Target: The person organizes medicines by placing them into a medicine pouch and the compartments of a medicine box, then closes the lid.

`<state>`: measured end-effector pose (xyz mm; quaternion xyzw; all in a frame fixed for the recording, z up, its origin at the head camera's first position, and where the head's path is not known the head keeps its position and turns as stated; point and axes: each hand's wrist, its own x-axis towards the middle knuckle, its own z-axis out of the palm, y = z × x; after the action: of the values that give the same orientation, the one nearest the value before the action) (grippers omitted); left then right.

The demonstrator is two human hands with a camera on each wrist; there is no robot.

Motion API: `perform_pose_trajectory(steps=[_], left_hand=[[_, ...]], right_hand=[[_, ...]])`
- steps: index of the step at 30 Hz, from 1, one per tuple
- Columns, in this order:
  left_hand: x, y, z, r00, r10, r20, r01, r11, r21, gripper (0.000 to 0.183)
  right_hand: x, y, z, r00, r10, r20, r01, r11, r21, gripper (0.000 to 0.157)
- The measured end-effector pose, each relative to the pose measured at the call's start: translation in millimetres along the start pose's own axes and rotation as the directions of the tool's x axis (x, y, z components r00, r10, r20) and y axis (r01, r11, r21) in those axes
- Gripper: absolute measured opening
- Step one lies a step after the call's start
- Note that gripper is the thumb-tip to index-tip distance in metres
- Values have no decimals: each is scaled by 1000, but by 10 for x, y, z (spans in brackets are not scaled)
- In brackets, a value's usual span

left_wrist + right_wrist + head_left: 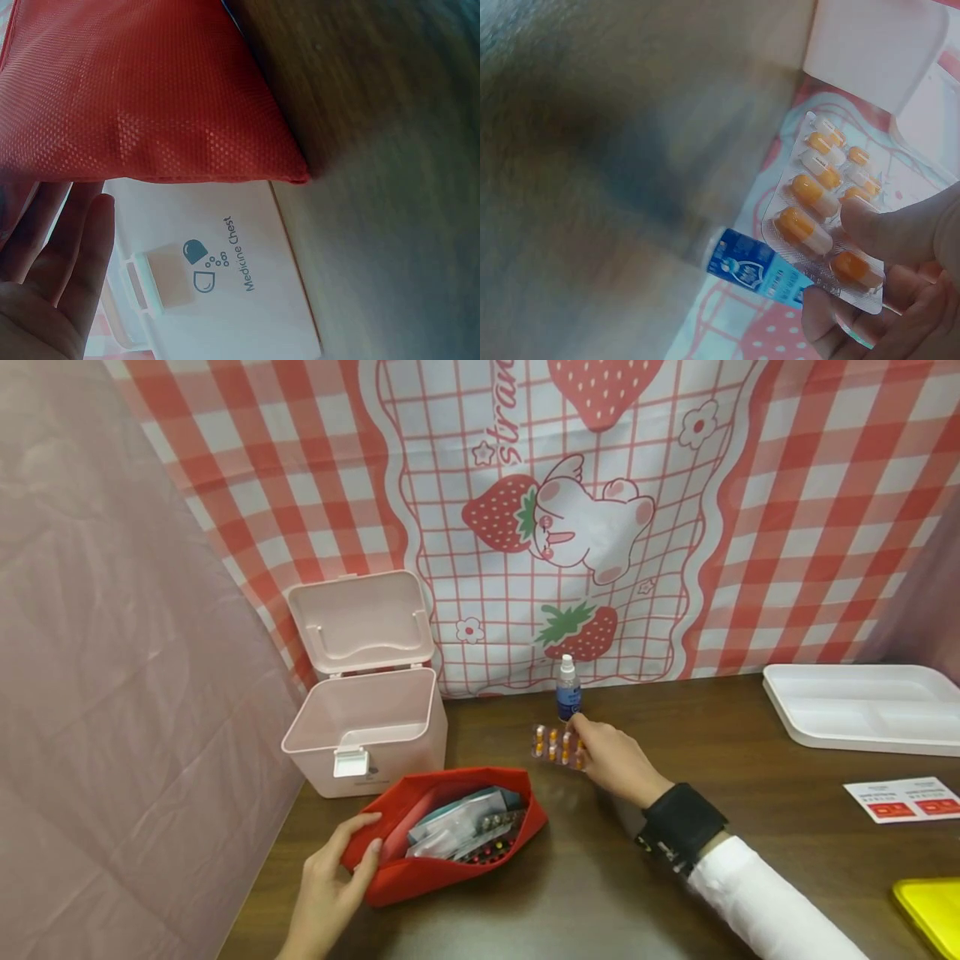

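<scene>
My right hand (617, 762) pinches a blister pack (553, 745) of orange-and-white capsules between thumb and fingers, above the table. In the right wrist view the blister pack (821, 217) is tilted, its capsules facing the camera. Just behind it stands a small blue-labelled spray bottle (568, 693) with a white top. My left hand (330, 881) holds the left end of an open red pouch (427, 881), fingers and thumb at its rim. Inside the pouch lie clear packets (457, 822) and dark blister packs (491, 852). The left wrist view shows fingers (86, 262) beside the pouch's underside.
A pale pink medicine chest (386, 760) stands behind the pouch, its lid (363, 618) raised. To the right are a white divided tray (862, 727), a red-and-white card (903, 800) and a yellow object (933, 910) at the frame's edge. Checked cloth hangs behind the table.
</scene>
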<state>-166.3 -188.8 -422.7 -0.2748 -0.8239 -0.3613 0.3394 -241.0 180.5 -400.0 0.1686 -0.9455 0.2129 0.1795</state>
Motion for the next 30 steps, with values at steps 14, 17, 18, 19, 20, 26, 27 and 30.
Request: perform_pose_trajectory(steps=[14, 17, 18, 19, 20, 26, 27, 30], left_hand=[[4, 6, -12, 1000, -26, 12, 26, 1000, -8, 41], [4, 6, -13, 999, -28, 15, 28, 999, -26, 41], [5, 6, -13, 1000, -26, 14, 27, 999, -30, 41], [6, 7, -12, 1000, -24, 14, 25, 999, -35, 41], [6, 7, -11, 1000, -23, 13, 23, 999, -37, 41], [10, 9, -9, 1000, -13, 8, 13, 1000, -25, 41], [10, 9, -10, 1000, -13, 9, 13, 1000, -23, 41], [8, 10, -11, 1000, -13, 7, 13, 1000, -11, 41]], right_hand=[[-130, -225, -352, 994, -50, -101, 46, 998, -44, 30], [-148, -327, -433, 988, -77, -136, 70, 996, -54, 30], [-155, -364, -459, 986, -85, -146, 78, 995, -56, 29], [-162, -404, -485, 984, -94, -154, 86, 995, -55, 29], [-170, -442, -509, 982, -101, -161, 94, 994, -55, 29], [-220, -671, -622, 965, -157, -210, 148, 987, -58, 30], [-226, -706, -635, 961, -169, -221, 159, 985, -61, 31], [-245, -808, -662, 942, -211, -261, 198, 977, -75, 31]])
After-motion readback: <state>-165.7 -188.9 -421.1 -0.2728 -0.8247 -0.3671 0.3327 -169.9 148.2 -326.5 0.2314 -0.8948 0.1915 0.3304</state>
